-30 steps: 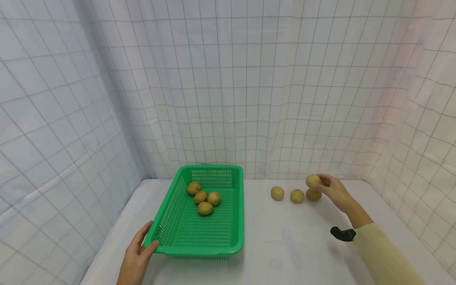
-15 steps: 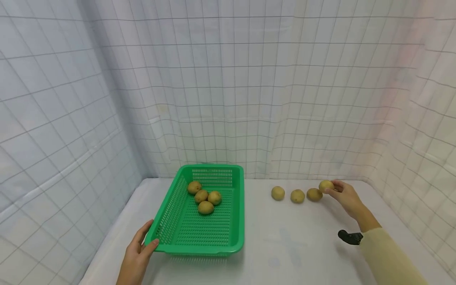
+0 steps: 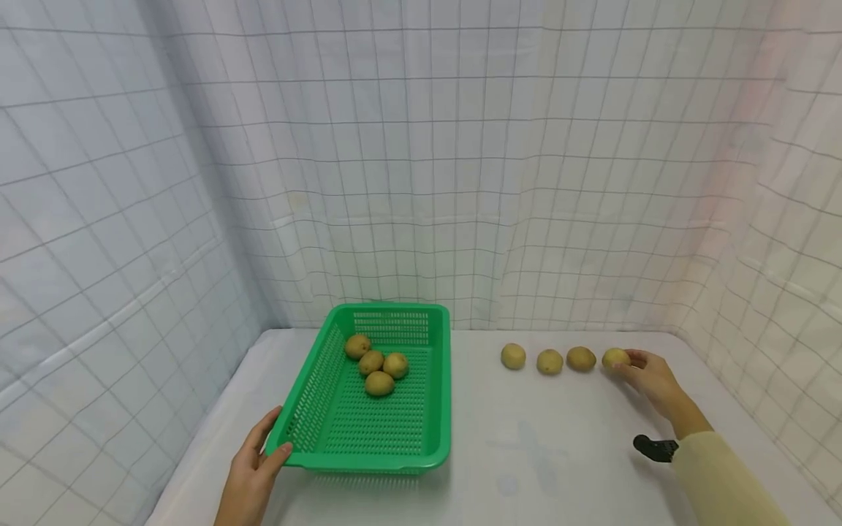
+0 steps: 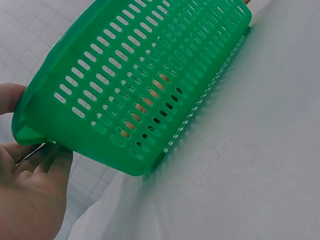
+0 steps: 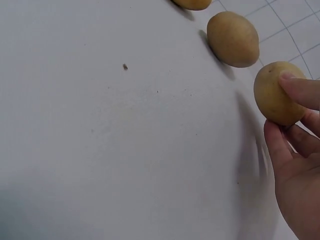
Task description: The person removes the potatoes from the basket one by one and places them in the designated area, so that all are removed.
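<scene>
Both hands are busy. My right hand (image 3: 651,376) pinches a small round yellow-brown potato (image 3: 615,358) between thumb and fingers. In the right wrist view the fingertips (image 5: 300,90) curl over its top and the thumb sits under it. I cannot tell whether it rests on the white worktop (image 3: 526,446) or hangs just above it. This potato is at the far right end of a row, just beside the next one.

My left hand (image 3: 253,467) grips the near left corner of a green plastic basket with slotted sides (image 3: 368,431). The thumb lies on the rim and the fingers go under the edge. In the left wrist view that corner looks lifted a little off the worktop.

Three more loose potatoes (image 3: 549,361) lie in the row to the left of the one I pinch, near each other. Four potatoes (image 3: 376,364) sit bunched together at the far end of the basket. The basket and the row are well apart, with bare worktop between them.

I see no words or labels on anything.

White cloth with a thin grid pattern (image 3: 421,168) hangs all around. A black wrist strap (image 3: 654,447) shows by my pale yellow sleeve (image 3: 717,482).
</scene>
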Available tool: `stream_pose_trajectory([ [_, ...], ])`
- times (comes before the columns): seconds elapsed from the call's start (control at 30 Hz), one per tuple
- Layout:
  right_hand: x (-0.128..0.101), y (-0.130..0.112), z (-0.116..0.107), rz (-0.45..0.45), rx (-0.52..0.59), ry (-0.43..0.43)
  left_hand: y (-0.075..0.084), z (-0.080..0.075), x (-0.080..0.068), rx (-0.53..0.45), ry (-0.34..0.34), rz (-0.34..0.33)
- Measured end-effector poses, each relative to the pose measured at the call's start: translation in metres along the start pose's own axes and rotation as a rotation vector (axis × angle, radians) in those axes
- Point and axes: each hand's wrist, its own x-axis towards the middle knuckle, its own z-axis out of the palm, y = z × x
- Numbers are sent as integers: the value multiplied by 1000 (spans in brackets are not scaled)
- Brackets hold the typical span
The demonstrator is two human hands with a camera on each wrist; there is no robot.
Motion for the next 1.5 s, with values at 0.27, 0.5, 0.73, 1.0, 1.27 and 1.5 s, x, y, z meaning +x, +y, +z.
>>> stream_pose_trajectory([
  [0.27,2,8,2,-9,-77,25,0,1,-1,-7,-1,-18],
  [0.5,8,6,5,-15,-132,27,3,0,-1,-1,3,-11],
  [0.73,8,1,4,19,-165,40,3,-1,-1,-1,12,-21],
  [1.0,7,3,5,-11,-173,82,2,0,0,4,4,-8],
  [1.27,9,7,8,-31,-155,117,3,0,-1,6,3,-4],
  [1.5,9,7,8,-25,-167,119,4,1,-1,16,14,-19],
])
